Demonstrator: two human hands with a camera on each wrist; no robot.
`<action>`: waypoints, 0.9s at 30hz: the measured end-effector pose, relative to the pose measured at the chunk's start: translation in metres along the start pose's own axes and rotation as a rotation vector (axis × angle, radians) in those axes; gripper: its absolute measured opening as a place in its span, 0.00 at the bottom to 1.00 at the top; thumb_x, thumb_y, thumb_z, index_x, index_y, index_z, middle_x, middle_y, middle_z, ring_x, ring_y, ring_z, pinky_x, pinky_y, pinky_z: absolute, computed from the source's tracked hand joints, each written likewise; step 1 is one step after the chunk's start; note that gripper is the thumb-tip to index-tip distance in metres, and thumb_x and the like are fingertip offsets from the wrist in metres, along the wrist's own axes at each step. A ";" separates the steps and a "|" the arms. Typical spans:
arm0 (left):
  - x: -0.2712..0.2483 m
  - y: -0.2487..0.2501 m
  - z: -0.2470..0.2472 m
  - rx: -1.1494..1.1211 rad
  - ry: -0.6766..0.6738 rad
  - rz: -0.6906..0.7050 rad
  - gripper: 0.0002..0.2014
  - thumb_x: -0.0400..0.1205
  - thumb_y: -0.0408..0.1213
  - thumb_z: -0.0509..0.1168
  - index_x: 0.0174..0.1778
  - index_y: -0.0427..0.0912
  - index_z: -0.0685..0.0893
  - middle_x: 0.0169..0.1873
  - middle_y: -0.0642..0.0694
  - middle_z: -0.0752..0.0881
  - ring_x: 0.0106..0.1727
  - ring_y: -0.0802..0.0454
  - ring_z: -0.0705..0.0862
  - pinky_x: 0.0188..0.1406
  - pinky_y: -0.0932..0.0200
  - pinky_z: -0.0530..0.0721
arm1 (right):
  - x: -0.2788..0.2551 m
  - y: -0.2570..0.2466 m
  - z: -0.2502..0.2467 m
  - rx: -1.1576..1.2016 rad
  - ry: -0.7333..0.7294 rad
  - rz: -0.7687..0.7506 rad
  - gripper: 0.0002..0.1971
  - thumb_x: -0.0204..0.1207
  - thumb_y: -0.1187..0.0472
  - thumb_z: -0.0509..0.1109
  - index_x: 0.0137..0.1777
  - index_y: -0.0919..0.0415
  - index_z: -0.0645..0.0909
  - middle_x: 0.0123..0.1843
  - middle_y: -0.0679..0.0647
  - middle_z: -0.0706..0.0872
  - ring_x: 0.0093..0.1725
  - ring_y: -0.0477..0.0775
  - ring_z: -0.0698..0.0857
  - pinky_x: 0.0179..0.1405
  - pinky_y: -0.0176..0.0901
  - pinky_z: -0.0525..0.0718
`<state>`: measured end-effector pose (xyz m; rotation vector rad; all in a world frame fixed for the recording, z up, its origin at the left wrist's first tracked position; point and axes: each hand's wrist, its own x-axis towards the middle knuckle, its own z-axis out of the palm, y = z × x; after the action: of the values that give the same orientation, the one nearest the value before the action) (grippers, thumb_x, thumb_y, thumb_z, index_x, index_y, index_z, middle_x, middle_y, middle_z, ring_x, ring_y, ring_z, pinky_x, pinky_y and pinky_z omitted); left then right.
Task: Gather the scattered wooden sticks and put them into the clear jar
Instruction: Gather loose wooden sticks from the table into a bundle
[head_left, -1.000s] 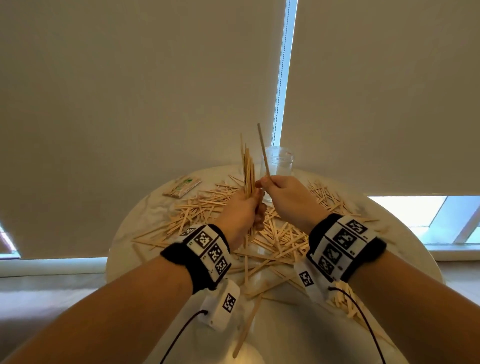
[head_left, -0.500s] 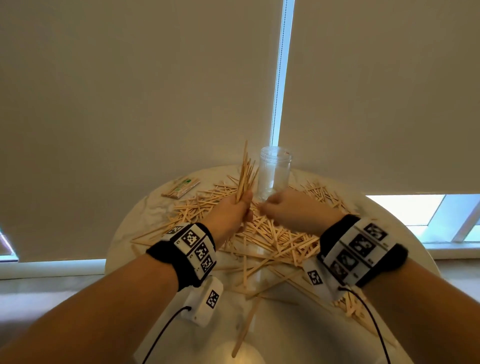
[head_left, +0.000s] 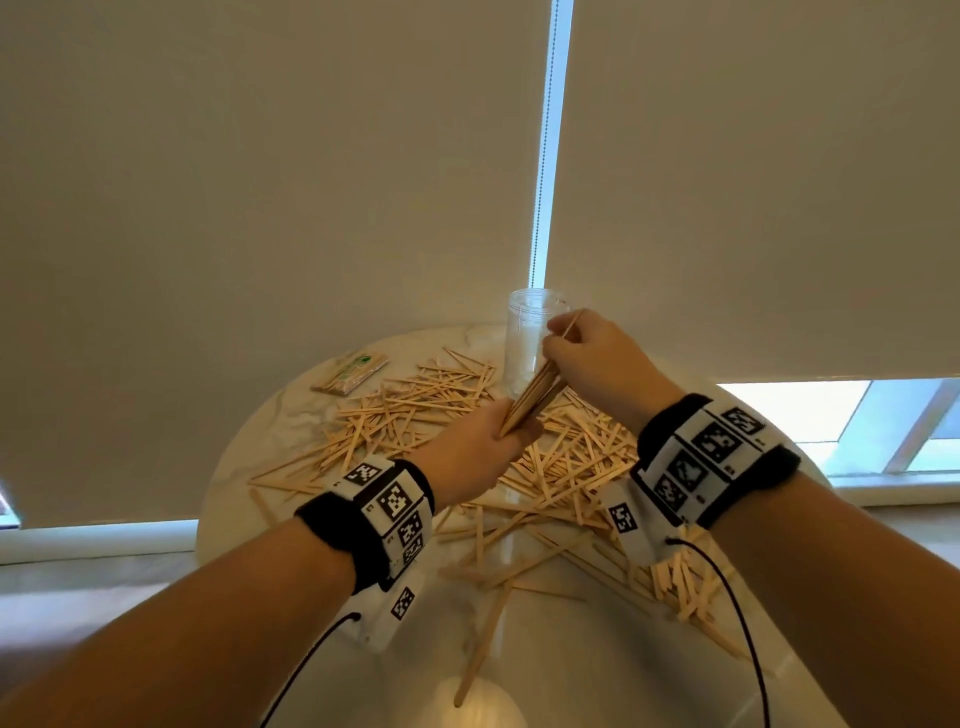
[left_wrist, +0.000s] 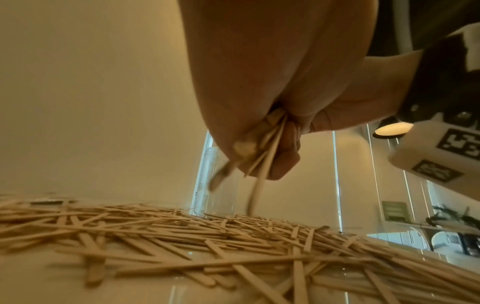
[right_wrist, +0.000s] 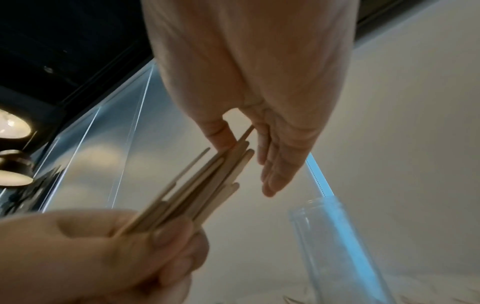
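- Two hands raised above a round pale table (head_left: 291, 452), close together, just in front of the clear jar (head_left: 524, 343).
- Left hand (head_left: 467, 452) curled tight round the lower end of a bundle of sticks (head_left: 535, 397) — bundle tilted up and to the right, toward the right hand.
- From the left wrist view, short stick ends poking out under the fist, blurred, hanging clear of the pile below.
- Right hand (head_left: 592, 358) at the bundle's top end; thumb against the upper sticks in the right wrist view, fingers (right_wrist: 280, 164) nearly straight and together, just apart from the wood.
- One thin stick tip (head_left: 571, 325) jutting above the right hand in the head view; whether pinched or only touched, cannot tell.
- Jar upright at the far edge of the table, just behind the right hand — nothing visible inside.
- Many loose sticks (head_left: 415, 410) scattered flat and crisscrossed over the table, thickest under and between the hands, reaching the foot of the jar.
- Small clear packet of thin sticks (head_left: 350, 373) lying apart at the far left of the table.
- Marker-printed bands (head_left: 389, 514) on both wrists.
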<state>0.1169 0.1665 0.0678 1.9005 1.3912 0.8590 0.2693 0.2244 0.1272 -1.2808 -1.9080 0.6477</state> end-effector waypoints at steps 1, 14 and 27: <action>0.001 -0.001 0.001 0.023 -0.008 -0.006 0.11 0.88 0.52 0.59 0.53 0.48 0.77 0.34 0.46 0.79 0.30 0.50 0.75 0.33 0.48 0.81 | -0.001 0.000 0.000 0.007 0.007 -0.023 0.14 0.82 0.50 0.63 0.61 0.53 0.82 0.52 0.48 0.87 0.51 0.50 0.87 0.57 0.52 0.86; 0.007 -0.003 0.003 0.081 -0.022 0.016 0.07 0.89 0.48 0.59 0.45 0.56 0.76 0.32 0.52 0.78 0.30 0.55 0.73 0.33 0.56 0.74 | -0.007 0.001 0.007 -0.163 -0.269 -0.043 0.21 0.90 0.49 0.54 0.52 0.56 0.88 0.47 0.49 0.88 0.52 0.52 0.87 0.54 0.47 0.82; 0.006 -0.004 -0.005 0.330 -0.098 -0.117 0.23 0.80 0.38 0.73 0.66 0.44 0.68 0.47 0.53 0.82 0.42 0.56 0.79 0.31 0.67 0.70 | -0.032 -0.011 0.024 -0.825 -0.752 -0.222 0.15 0.81 0.50 0.65 0.59 0.58 0.83 0.43 0.49 0.85 0.40 0.47 0.83 0.45 0.40 0.84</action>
<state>0.1119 0.1739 0.0686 2.0451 1.6438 0.4959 0.2511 0.1901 0.1117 -1.3522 -3.0992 0.2097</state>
